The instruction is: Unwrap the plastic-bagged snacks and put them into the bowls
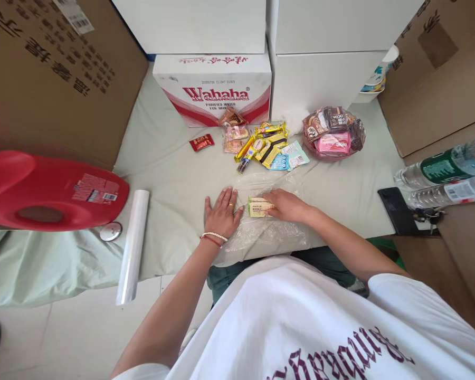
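My left hand [222,212] lies flat with its fingers stretched out at the left edge of a crinkled sheet of clear plastic film [277,231]. My right hand [285,205] grips a small green and cream snack packet [258,207] on the film, its fingers wrapped over the packet's right end. Just beyond the film lies a pile of small wrapped snacks [267,150], mostly yellow, with pink, blue and pale green ones among them. A red snack packet [201,142] lies apart, to the left of the pile.
A film-wrapped bundle of snacks [334,133] stands at the back right. A Wahaba carton [217,89] and white boxes [324,79] line the back. On the left are a red jug [55,190] and a roll of film [132,248]; on the right, plastic bottles [451,163] and a phone [398,211].
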`<action>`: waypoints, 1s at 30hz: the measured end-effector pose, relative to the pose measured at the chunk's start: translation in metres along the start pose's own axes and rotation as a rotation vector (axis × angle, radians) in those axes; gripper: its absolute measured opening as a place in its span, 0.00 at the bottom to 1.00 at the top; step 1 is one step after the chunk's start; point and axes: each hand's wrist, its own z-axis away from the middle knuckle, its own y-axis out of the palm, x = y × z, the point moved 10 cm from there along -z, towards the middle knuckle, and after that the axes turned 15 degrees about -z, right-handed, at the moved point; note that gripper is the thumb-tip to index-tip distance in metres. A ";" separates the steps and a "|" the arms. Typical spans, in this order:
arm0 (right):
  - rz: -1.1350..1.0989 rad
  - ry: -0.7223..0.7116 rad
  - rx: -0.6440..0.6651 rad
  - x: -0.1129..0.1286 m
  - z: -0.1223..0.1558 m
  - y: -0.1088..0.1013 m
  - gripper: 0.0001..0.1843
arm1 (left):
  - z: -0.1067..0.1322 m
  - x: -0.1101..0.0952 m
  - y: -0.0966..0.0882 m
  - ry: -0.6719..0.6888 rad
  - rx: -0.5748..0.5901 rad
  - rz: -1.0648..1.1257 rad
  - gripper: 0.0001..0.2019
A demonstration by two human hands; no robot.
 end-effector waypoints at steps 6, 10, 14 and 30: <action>0.023 -0.172 -0.247 0.020 -0.002 -0.034 0.22 | 0.001 -0.002 -0.002 0.012 -0.005 0.011 0.33; 0.228 -0.144 -0.356 0.024 -0.004 -0.020 0.19 | 0.002 -0.001 -0.003 0.006 -0.029 0.022 0.33; 0.263 -0.271 -0.217 0.025 0.010 0.022 0.22 | 0.003 -0.002 -0.003 0.018 -0.033 0.031 0.32; 0.223 -0.013 -0.167 0.031 -0.008 0.017 0.30 | 0.004 -0.003 -0.009 0.010 -0.060 0.078 0.31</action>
